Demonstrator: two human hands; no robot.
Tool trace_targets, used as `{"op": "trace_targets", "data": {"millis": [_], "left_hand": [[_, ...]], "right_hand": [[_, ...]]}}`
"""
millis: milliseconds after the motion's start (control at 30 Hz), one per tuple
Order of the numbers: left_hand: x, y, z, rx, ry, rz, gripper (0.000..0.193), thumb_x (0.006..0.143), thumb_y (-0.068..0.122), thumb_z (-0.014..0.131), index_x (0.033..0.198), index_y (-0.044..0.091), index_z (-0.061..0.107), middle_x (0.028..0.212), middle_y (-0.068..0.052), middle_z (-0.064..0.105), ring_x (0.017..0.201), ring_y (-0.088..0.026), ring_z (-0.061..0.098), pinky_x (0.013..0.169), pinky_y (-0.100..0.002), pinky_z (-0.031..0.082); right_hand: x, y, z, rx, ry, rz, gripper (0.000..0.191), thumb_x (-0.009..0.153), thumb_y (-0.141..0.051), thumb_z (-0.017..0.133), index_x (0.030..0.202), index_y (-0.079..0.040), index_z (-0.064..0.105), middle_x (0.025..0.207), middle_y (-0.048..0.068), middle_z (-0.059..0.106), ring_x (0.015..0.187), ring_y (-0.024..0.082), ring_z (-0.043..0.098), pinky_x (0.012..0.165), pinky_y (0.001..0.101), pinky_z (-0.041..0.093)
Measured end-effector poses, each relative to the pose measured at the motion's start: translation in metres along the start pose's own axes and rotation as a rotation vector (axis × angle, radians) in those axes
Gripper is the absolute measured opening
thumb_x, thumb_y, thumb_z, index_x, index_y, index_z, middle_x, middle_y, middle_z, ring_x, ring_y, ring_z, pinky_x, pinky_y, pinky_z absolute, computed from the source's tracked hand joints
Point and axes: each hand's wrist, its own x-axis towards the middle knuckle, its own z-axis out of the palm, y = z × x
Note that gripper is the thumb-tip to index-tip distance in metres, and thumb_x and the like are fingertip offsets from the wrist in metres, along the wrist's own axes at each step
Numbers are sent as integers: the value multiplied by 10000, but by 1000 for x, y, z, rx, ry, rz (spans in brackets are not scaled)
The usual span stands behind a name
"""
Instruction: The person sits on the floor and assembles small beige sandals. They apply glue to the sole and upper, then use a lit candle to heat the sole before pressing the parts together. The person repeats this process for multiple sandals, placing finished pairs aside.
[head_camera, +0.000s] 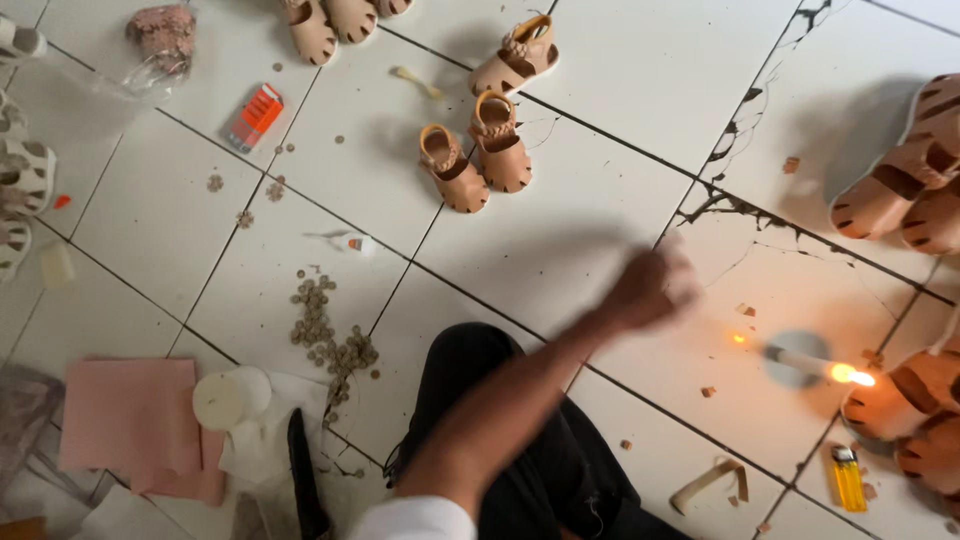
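My left hand reaches out over the white tiled floor, across my knee in black trousers. The hand is blurred; its fingers look curled into a fist and nothing shows in it. Just right of it a lit candle lies on a round grey lid, its flame pointing right. Three small tan sandals stand further away, above the hand. My right hand is out of view.
More tan sandals lie at the right edge and at the top. A yellow lighter, a heap of small brown buttons, pink cloth, a white roll, an orange box and a small glue tube are scattered about.
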Motion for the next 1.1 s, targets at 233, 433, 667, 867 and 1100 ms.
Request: {"op": "trace_targets", "data": {"millis": [233,433,667,867,1100], "left_hand": [[-25,-94,-189,818,424,-257,678,809,128,702,1426,205,432,1301,-301,487,1258,-483,433,1045,-692,311],[-12,-92,-221,562,136,-494,939,822,122,726,1594,378,256,1521,-199,363,1418,-521,275,1038,-776,210],[-26,-69,-200,158,24,-362,356,999,186,581,1355,198,592,1207,-109,681,1052,-310,670,896,-500,562],[-76,-13,-92,-205,-325,-188,373,1006,239,550,1355,113,579,1272,-138,672,1046,-278,732,925,-412,589],[-121,33,-45,-56,-597,-210,510,1042,202,557,1539,217,442,1253,-175,664,1075,-392,655,924,-474,542]], "right_hand": [[-153,8,10,59,-244,336,397,831,-220,813,1200,-91,744,1014,100,800,938,201,763,833,367,607],[-207,-17,18,97,-398,408,371,845,-182,789,1208,-108,759,1016,87,818,961,177,780,871,338,617],[-188,-79,29,282,-538,445,344,885,-183,734,1221,-114,760,1052,67,825,968,184,796,861,329,617],[-162,-149,72,672,-322,171,1037,739,-164,826,1558,-37,203,1582,197,271,1321,307,477,861,412,602],[-167,-144,83,519,-6,32,761,820,-83,818,1479,-11,444,1431,202,581,1189,285,668,939,383,609]]}}
